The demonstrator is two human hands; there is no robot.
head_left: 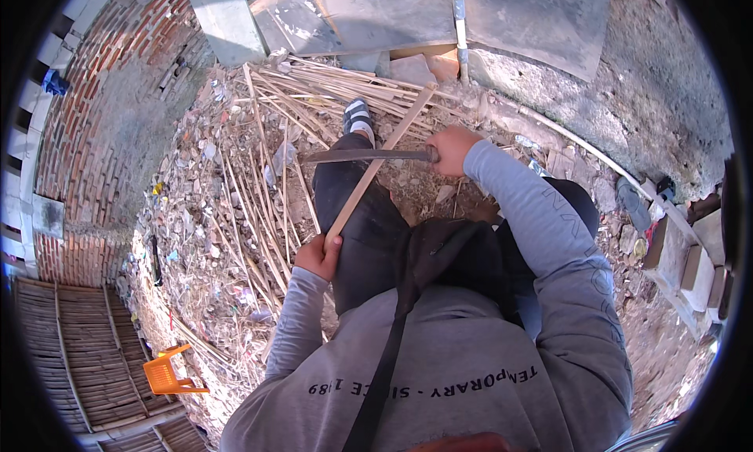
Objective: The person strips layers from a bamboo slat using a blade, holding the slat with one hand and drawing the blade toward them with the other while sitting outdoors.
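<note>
My left hand is closed round the near end of a long, flat bamboo strip. The strip slants away over my left thigh, its far end toward the upper right. In my right hand is the handle of a machete, gripped in a fist. Its dark blade points left and crosses the strip around mid-length. Whether the edge bites into the bamboo I cannot tell. Beneath both lies my dark trouser leg, with a striped sandal on the foot.
Loose bamboo strips are heaped ahead, and more strips lie at the left on littered, stony ground. A white pipe stands before leaning grey boards. An orange chair is at the lower left, beside a brick wall.
</note>
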